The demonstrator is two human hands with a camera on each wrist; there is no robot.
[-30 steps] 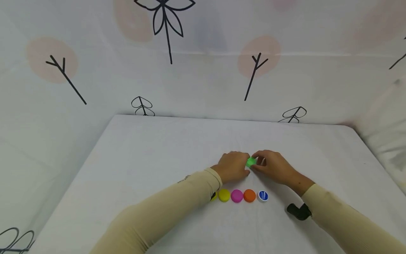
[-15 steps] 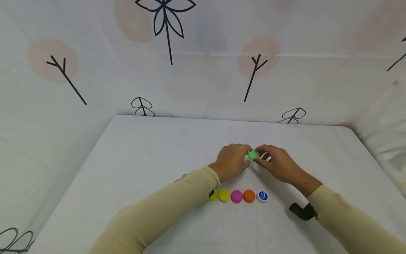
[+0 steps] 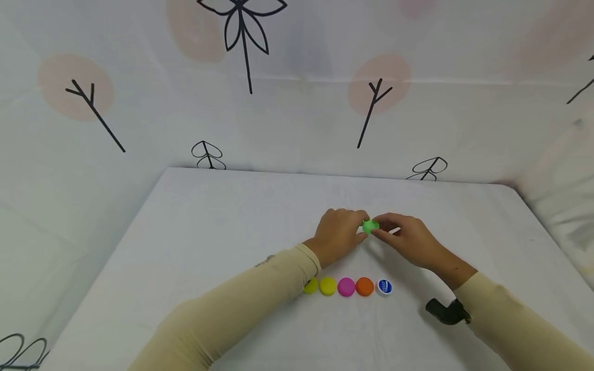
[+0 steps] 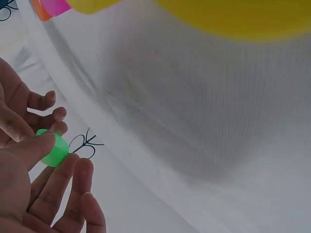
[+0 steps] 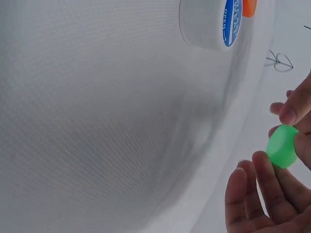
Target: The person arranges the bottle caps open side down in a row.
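A small green bottle cap [image 3: 370, 226] is held between both hands, beyond the row of caps in the head view. My left hand [image 3: 339, 234] pinches it from the left with thumb and fingertips. From the right, my right hand [image 3: 408, 239] has its thumb and index finger at the cap's edge. The left wrist view shows the green cap [image 4: 56, 151] with a thumb across its face. In the right wrist view, fingertips surround the green cap [image 5: 282, 146] and partly cover it.
Nearer the body, a row of caps lies on the white table [image 3: 223, 216]: yellow-green [image 3: 311, 286], partly behind the left sleeve, yellow [image 3: 328, 286], pink [image 3: 346, 287], orange [image 3: 364, 286] and white with a blue label [image 3: 384, 287]. A black device [image 3: 447, 312] hangs at the right wrist.
Both hands have moved slightly farther from the row with the green cap, which has shifted a little to the right. The row of caps lies as before.
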